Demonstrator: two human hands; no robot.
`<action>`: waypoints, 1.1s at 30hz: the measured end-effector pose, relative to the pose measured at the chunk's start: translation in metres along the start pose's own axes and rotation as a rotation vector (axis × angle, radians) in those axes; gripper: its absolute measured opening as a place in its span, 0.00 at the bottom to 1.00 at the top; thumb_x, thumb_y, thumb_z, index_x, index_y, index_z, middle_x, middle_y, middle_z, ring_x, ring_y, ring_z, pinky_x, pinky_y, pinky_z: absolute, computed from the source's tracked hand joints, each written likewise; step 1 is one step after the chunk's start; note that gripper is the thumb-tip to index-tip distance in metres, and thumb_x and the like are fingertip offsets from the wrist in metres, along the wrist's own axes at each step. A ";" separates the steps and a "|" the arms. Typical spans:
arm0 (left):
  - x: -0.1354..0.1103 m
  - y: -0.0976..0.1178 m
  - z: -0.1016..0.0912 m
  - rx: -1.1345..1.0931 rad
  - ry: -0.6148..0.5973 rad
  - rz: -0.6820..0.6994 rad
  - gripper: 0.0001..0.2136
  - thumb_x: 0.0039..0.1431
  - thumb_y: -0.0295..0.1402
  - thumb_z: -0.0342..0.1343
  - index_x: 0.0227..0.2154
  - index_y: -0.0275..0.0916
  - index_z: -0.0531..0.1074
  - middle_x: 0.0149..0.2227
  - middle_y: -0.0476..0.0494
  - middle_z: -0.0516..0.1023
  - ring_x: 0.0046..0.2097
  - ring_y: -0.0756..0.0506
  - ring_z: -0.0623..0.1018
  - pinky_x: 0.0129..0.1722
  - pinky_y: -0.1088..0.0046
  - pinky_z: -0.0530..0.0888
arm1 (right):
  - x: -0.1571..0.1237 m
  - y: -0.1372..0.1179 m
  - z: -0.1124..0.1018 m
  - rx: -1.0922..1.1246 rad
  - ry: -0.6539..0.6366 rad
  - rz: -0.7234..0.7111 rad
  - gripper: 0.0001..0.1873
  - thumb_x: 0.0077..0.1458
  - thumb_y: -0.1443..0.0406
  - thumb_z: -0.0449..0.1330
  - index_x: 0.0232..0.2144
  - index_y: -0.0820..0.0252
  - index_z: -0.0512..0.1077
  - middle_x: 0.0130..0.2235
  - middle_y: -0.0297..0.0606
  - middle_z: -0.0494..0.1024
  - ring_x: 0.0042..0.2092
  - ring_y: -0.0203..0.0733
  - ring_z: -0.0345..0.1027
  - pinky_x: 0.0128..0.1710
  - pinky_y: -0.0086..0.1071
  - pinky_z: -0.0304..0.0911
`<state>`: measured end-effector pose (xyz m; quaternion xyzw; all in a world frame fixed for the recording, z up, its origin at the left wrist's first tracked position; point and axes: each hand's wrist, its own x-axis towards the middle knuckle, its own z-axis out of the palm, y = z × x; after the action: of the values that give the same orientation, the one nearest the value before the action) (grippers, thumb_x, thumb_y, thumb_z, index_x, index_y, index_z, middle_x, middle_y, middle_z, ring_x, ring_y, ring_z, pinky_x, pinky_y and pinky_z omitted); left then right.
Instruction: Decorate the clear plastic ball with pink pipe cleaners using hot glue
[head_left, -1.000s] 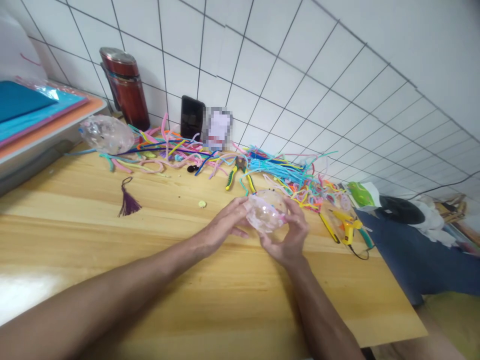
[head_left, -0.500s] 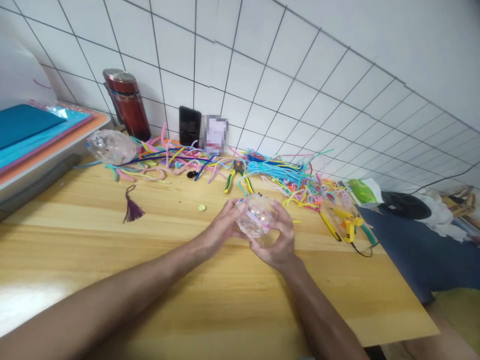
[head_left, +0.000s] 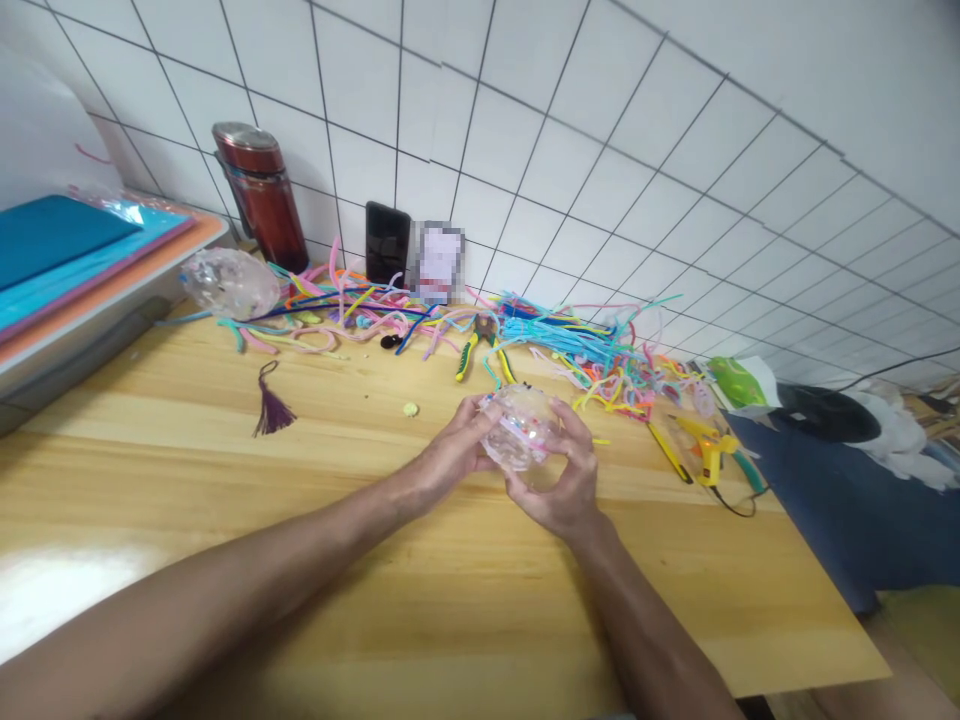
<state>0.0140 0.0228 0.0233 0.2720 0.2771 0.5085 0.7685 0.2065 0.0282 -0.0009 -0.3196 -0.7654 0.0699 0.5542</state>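
Between my two hands, above the wooden table [head_left: 360, 610], is a clear, rounded plastic bag [head_left: 521, 430] with small coloured bits in it. My left hand [head_left: 469, 435] is closed on its left side, the thumb lying across the front. From the right, my right hand [head_left: 559, 480] grips it with thumb and fingers curved round it. Just beyond the bag lie pliers [head_left: 484, 340] with green and yellow handles, spread apart. A pale yellow crumpled bit [head_left: 410, 409] and a purple tassel [head_left: 274, 405] lie left of my hands.
Pipe cleaners [head_left: 559, 340] in many colours lie heaped along the wall. A red flask [head_left: 262, 195], a phone [head_left: 387, 243] and another clear bag [head_left: 232, 284] stand or lie at back left. A yellow glue gun [head_left: 709, 450] and a yellow cutter [head_left: 670, 452] lie at right.
The view has shifted slightly, so everything sits a little further right. My hands keep hold of the clear bag with almost the same grip.
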 end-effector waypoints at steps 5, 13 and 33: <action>0.001 -0.002 -0.003 -0.016 -0.024 -0.032 0.33 0.53 0.61 0.70 0.52 0.43 0.74 0.54 0.38 0.82 0.52 0.36 0.84 0.43 0.62 0.83 | -0.001 0.001 0.001 -0.005 0.009 -0.026 0.37 0.36 0.69 0.80 0.48 0.46 0.72 0.66 0.42 0.75 0.67 0.61 0.73 0.61 0.64 0.75; 0.001 0.000 -0.001 -0.014 0.034 -0.031 0.27 0.54 0.52 0.74 0.50 0.43 0.74 0.52 0.42 0.82 0.52 0.38 0.83 0.44 0.64 0.83 | 0.000 0.001 0.002 -0.017 -0.005 -0.045 0.37 0.37 0.70 0.79 0.49 0.45 0.71 0.66 0.42 0.76 0.67 0.60 0.73 0.63 0.65 0.73; -0.004 -0.014 -0.005 0.251 0.152 0.189 0.55 0.46 0.46 0.80 0.72 0.42 0.55 0.72 0.32 0.66 0.71 0.33 0.70 0.68 0.60 0.71 | -0.008 -0.009 0.015 -0.116 -0.051 0.045 0.33 0.44 0.67 0.77 0.52 0.46 0.72 0.67 0.44 0.75 0.69 0.60 0.70 0.66 0.60 0.72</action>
<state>0.0175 0.0150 0.0107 0.3514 0.3693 0.5588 0.6541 0.1910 0.0201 -0.0085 -0.3662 -0.7746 0.0460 0.5136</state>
